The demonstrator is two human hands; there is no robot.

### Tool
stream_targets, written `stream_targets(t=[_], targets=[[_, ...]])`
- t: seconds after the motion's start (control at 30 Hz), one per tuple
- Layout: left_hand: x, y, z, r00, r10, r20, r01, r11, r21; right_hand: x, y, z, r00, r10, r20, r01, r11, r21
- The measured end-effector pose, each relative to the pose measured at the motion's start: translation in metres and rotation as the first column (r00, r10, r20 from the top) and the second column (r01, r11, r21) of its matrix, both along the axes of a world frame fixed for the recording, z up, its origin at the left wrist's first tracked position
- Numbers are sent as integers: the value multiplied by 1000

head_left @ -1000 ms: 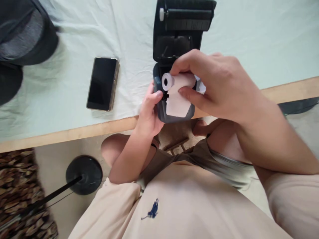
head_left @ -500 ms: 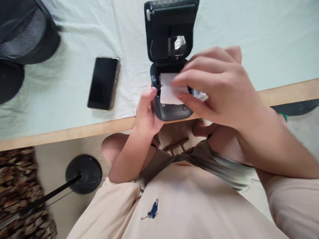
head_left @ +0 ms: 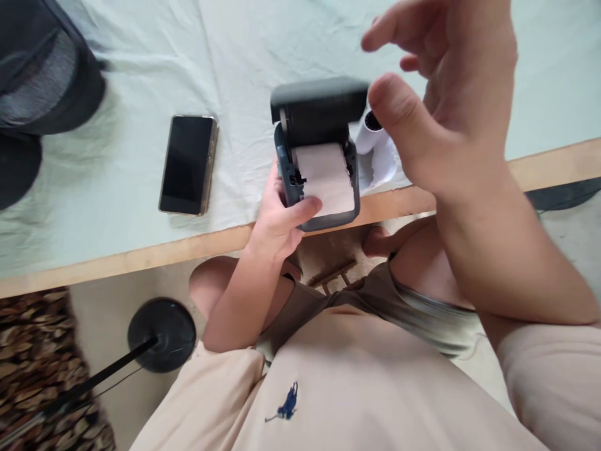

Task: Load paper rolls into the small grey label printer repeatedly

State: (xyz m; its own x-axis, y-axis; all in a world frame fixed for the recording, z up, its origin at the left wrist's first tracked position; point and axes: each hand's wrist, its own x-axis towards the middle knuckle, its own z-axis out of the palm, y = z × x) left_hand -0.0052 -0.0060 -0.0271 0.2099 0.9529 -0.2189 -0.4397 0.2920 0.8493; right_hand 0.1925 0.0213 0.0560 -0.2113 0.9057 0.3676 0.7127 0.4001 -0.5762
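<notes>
Tablecloth (head_left: pixel 141 56) bears phone (head_left: pixel 188 164) beside printer (head_left: pixel 317 156)

Dark printer (head_left: pixel 317 156), lid half-shut, paper-loaded

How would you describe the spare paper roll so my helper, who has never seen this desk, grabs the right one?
Start at the pale green cloth covering the wooden desk, then find the small dark grey printer held by the left hand. Just right of the printer lies the white paper roll: unlike the paper loaded inside, it lies loose on the cloth.

Dark grey printer (head_left: pixel 317 119), white paper roll (head_left: pixel 325 175); black phone (head_left: pixel 188 164); pale green cloth (head_left: pixel 141 81).
</notes>
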Motion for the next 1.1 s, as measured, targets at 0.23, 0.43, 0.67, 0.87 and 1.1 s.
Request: stream_targets(t=[0.23,0.43,0.67,0.87,1.1], targets=[[1,-1,11,979,12,205,0,998,-58,-6,1,-14,934,357,3,-356,933,39],[6,3,21,963,108,246,-74,987,-142,-11,0,-14,957,277,91,-262,954,-145],[9,5,23,973,202,108,-174,959,-225,-6,-5,-8,947,301,108,-306,952,29],[9,8,22,964,230,137,-188,946,-264,5,-3,-13,923,328,199,-341,940,32],[7,8,23,960,254,119,-205,925,-319,0,-7,-7,941,273,200,-295,951,94]])
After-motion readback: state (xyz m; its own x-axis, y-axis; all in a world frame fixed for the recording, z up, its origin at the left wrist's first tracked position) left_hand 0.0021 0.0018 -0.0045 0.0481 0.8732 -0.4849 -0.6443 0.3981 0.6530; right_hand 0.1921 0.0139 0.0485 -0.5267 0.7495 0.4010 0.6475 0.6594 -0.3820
